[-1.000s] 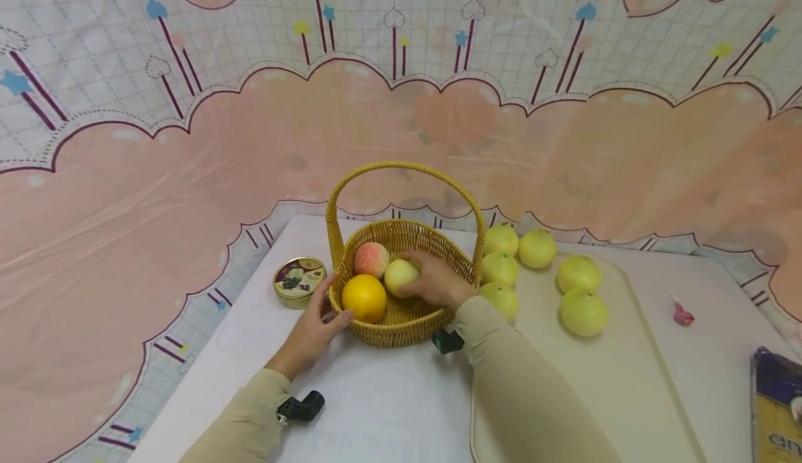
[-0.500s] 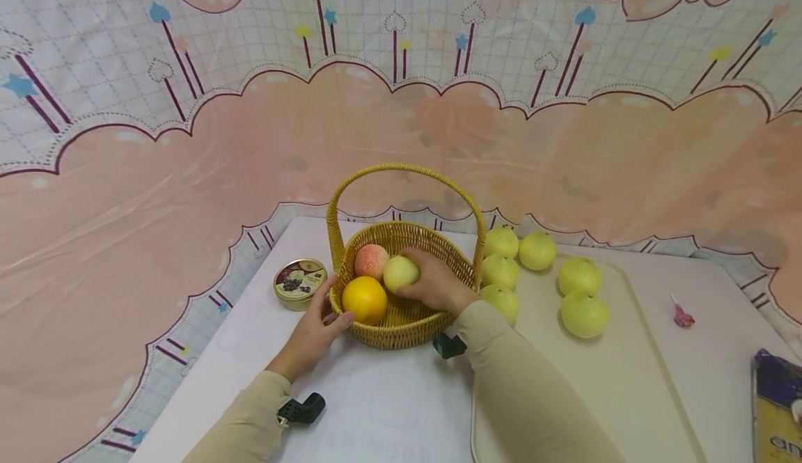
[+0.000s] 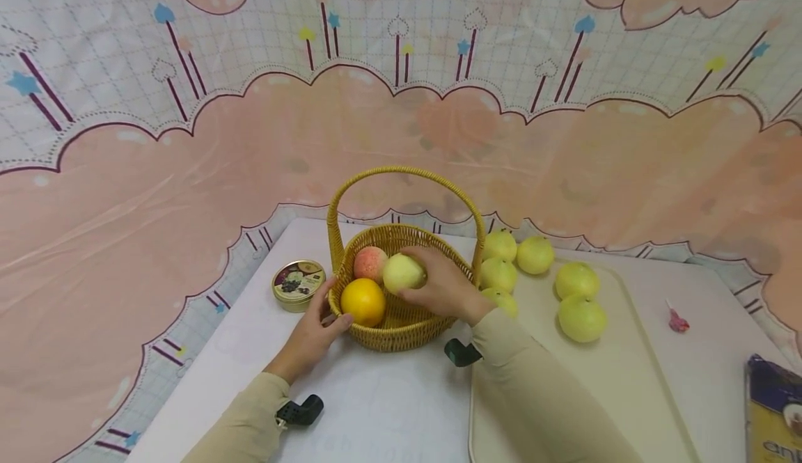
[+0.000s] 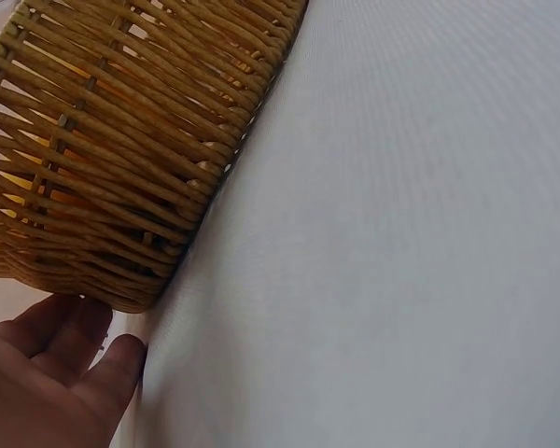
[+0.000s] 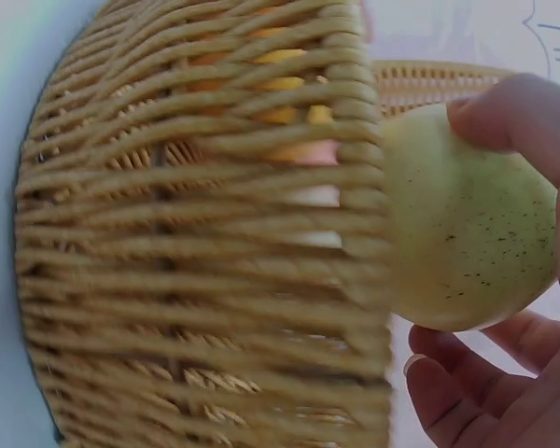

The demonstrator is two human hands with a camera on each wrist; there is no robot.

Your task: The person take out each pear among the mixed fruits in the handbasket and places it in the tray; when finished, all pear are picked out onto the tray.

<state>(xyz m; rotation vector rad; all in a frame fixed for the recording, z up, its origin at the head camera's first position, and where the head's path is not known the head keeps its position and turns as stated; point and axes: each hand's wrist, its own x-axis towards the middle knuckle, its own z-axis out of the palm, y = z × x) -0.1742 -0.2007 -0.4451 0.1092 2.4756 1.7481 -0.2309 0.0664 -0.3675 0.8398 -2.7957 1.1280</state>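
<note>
A golden wicker basket (image 3: pixel 395 341) with a tall arched handle stands on the white-covered table. My left hand (image 3: pixel 308 334) holds its left end, thumb on the front rim and fingers along the side. In the basket lie a pinkish-red peach (image 3: pixel 370 263) and a bright orange (image 3: pixel 363 302). My right hand (image 3: pixel 445 285) grips a pale green fruit (image 5: pixel 467 219) from the right, thumb on one side and fingers below in the right wrist view. Dark specks dot its skin, and it shows above the basket's rim there.
Several yellow-green round fruits (image 3: pixel 577 280) sit on and beside the beige tray (image 3: pixel 626 379) at the right. A round tin (image 3: pixel 299 285) stands left of the basket. Farther right lie a wrapped lollipop (image 3: pixel 679 320) and a purple-and-yellow package (image 3: pixel 773 411). A patterned cloth (image 3: pixel 401 129) hangs behind.
My right hand has risen slightly and shifted right, the pale green fruit tilting and lifting with it. My left hand keeps its hold on the basket.
</note>
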